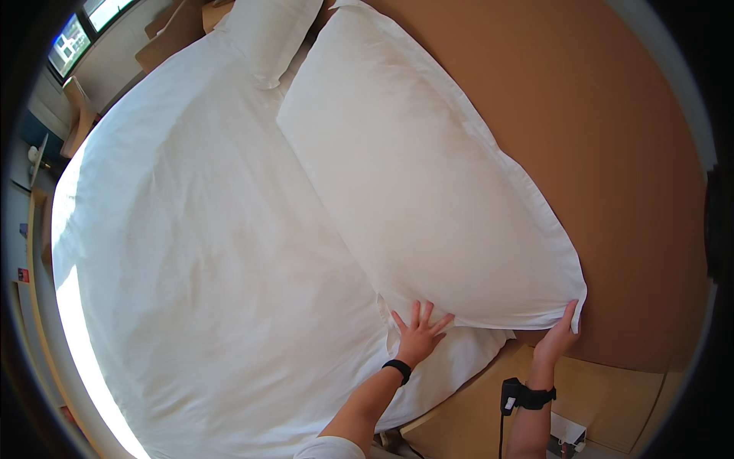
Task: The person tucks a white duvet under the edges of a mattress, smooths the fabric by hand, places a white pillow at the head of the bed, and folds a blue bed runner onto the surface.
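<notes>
A large white pillow (413,172) with a flanged edge lies at the head of a bed, beside a brown headboard (585,143). My right hand (559,338) grips the pillow's lower right corner. Spread fingers of my left hand (421,335) rest on the pillow's near end, close to its lower left corner. A smooth white duvet (229,258) covers the bed to the left of the pillow. Farther up, a second white pillow (272,34) lies partly in view. Black bands circle both wrists; the right one carries a small black device with a cable.
A light wooden bedside surface (476,413) stands at the near right, with a white and dark box (567,433) near it. Chairs (80,117) stand beyond the bed at the upper left, near a window (69,46). A wooden-edged shelf (37,321) runs along the far left.
</notes>
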`<act>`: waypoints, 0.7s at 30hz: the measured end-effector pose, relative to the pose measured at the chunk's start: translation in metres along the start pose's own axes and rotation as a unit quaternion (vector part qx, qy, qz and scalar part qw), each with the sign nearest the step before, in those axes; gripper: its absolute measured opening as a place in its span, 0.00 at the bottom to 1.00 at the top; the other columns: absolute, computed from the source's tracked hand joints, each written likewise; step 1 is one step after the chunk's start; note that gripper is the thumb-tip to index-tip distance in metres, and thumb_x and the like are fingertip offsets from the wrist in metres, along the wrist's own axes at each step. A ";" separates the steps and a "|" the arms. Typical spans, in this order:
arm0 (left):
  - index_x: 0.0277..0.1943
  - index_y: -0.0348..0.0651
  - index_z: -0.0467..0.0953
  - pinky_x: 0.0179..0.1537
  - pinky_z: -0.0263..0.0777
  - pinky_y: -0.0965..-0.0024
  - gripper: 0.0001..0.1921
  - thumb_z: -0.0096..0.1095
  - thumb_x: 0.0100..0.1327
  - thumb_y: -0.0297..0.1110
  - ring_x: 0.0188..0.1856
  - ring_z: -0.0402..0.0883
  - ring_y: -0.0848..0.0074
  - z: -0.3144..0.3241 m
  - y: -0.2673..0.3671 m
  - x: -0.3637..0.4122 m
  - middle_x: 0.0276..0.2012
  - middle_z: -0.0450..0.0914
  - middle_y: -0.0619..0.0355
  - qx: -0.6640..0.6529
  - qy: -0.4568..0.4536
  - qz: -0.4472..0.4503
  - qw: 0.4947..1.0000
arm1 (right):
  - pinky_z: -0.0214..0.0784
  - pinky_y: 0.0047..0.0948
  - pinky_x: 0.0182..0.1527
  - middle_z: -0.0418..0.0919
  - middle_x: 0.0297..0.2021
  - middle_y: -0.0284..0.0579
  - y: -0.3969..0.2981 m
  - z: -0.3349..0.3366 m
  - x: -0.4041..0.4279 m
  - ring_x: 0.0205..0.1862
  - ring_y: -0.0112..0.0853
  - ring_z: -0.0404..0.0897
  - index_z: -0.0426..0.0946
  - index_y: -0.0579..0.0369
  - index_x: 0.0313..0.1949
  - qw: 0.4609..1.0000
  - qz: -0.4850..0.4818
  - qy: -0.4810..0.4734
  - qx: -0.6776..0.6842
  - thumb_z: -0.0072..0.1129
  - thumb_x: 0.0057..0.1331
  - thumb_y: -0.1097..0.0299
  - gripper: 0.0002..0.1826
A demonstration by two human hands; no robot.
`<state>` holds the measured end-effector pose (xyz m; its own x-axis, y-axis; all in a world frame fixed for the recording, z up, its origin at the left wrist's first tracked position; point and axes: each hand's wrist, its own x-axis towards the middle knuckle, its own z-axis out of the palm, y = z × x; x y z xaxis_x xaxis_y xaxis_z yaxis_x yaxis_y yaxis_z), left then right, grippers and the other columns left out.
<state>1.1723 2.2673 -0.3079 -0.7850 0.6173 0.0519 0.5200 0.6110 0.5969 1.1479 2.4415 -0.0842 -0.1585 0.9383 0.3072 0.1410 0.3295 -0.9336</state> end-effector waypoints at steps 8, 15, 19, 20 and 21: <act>0.54 0.57 0.71 0.63 0.38 0.39 0.20 0.54 0.58 0.46 0.67 0.53 0.67 0.033 0.037 -0.096 0.63 0.60 0.55 -0.063 -0.247 0.139 0.957 | 0.49 0.23 0.20 0.60 0.19 0.28 0.022 -0.052 0.025 0.17 0.18 0.54 0.66 0.57 0.22 0.994 0.064 -0.042 -0.075 0.49 0.67 0.57 0.19; 0.47 0.46 0.72 0.49 0.66 0.56 0.16 0.48 0.61 0.44 0.46 0.76 0.58 0.007 0.083 -0.168 0.43 0.78 0.50 -0.169 -0.346 -0.032 0.922 | 0.53 0.22 0.25 0.63 0.20 0.29 0.052 -0.125 -0.054 0.23 0.19 0.59 0.66 0.58 0.24 0.988 -0.025 -0.141 -0.050 0.53 0.64 0.65 0.13; 0.43 0.44 0.73 0.42 0.70 0.54 0.16 0.47 0.61 0.45 0.41 0.77 0.53 -0.036 0.081 -0.229 0.37 0.79 0.46 -0.119 -0.263 -0.162 0.944 | 0.54 0.23 0.24 0.63 0.17 0.30 0.053 -0.158 -0.118 0.21 0.19 0.59 0.66 0.60 0.23 0.959 -0.037 -0.278 -0.039 0.53 0.63 0.67 0.13; 0.42 0.43 0.74 0.41 0.70 0.53 0.16 0.47 0.61 0.45 0.40 0.77 0.53 -0.049 0.082 -0.249 0.36 0.79 0.46 -0.102 -0.231 -0.187 0.949 | 0.53 0.21 0.23 0.62 0.17 0.29 0.053 -0.170 -0.133 0.20 0.18 0.58 0.65 0.59 0.23 0.945 -0.026 -0.323 -0.050 0.53 0.63 0.67 0.13; 0.41 0.43 0.74 0.41 0.70 0.54 0.16 0.48 0.61 0.45 0.40 0.77 0.53 -0.062 0.091 -0.273 0.35 0.79 0.46 -0.100 -0.204 -0.227 0.947 | 0.52 0.20 0.22 0.62 0.16 0.28 0.053 -0.180 -0.148 0.19 0.17 0.57 0.65 0.59 0.22 0.927 -0.018 -0.370 -0.063 0.52 0.64 0.68 0.13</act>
<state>1.4128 2.1240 -0.2186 -0.6956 0.4792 -0.5353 0.0544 0.7781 0.6258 1.3551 2.3394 -0.1460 -0.7849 0.6138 0.0841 0.2281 0.4125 -0.8819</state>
